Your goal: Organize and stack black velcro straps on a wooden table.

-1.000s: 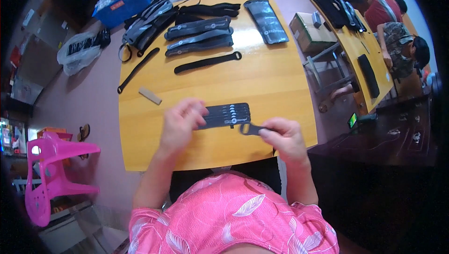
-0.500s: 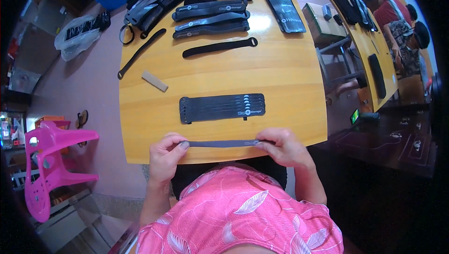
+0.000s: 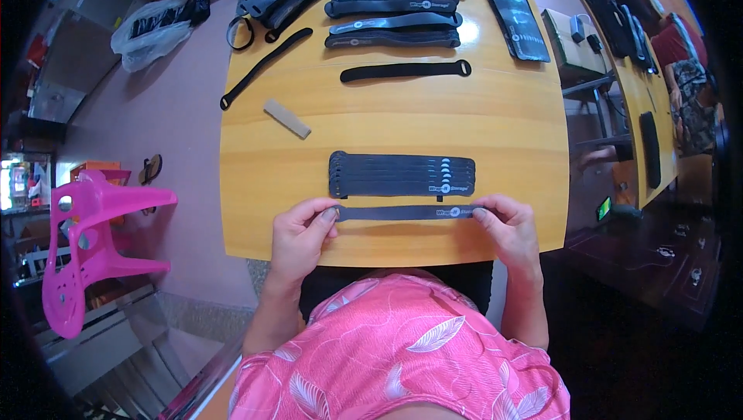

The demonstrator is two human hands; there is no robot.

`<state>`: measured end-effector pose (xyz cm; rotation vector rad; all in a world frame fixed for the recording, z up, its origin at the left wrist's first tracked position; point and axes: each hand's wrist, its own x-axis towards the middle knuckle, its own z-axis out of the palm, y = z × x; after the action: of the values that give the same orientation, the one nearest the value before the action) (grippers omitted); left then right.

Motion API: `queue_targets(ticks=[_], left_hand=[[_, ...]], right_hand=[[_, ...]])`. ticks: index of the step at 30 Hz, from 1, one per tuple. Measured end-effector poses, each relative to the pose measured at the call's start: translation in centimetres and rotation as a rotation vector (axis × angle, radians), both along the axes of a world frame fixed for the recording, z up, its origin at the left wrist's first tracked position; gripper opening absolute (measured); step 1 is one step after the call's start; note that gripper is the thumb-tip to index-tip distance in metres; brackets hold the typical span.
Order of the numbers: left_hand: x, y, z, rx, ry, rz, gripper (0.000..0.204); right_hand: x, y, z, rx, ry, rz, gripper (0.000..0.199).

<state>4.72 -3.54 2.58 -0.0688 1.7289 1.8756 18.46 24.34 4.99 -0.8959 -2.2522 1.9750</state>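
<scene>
Stretched level between my two hands is a dark grey strap (image 3: 395,213) with pale printing near its right end. My left hand (image 3: 303,236) pinches its left end between thumb and fingers, and my right hand (image 3: 507,228) pinches the right end. Just beyond it lies a stack of overlapping dark straps (image 3: 395,175), fanned in a neat row with their looped ends on the left. Two small dark tabs stick out under the stack's near edge. The held strap runs parallel to the stack, close to its near side.
A beige strip (image 3: 287,119) and two black straps, one slanted (image 3: 267,68) and one level (image 3: 406,71), lie farther off. Bundled straps (image 3: 393,37) and a dark packet (image 3: 513,18) fill the far side. A pink stool (image 3: 101,242) stands left; people sit at another table (image 3: 646,122) right.
Both hands have lifted the strap away from the table's near edge toward the stack. Its printed end shows more fully. The whole view has shifted slightly.
</scene>
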Motion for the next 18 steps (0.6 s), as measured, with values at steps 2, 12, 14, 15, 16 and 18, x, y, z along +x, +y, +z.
queue_targets(ticks=[2,12,14,15,16,18], left_hand=[[-0.4,0.4,-1.0,-0.272,0.560,-0.066,0.011],[-0.7,1.0,-2.9,-0.348,0.350,0.112,0.011],[-0.7,0.9,-2.9,-0.357,0.366,0.105,0.010],[-0.8,0.8,-2.9,-0.365,0.366,0.111,0.010],[-0.9,0.9,-2.9,-0.395,0.411,0.098,0.010],[-0.9,1.1,-2.9,-0.441,0.457,0.090,0.010]], right_hand=[[-0.3,0.0,-0.8,0.062,0.031,-0.006,0.012],[-1.6,0.2,-2.0,0.302,0.000,0.016,0.013],[-1.8,0.2,-2.1,0.333,-0.016,0.023,0.012],[-2.1,0.2,-2.1,0.362,-0.022,0.033,0.012],[-2.3,0.1,-2.1,0.353,-0.019,0.043,0.012],[-2.2,0.2,-1.8,0.357,-0.086,-0.025,0.013]])
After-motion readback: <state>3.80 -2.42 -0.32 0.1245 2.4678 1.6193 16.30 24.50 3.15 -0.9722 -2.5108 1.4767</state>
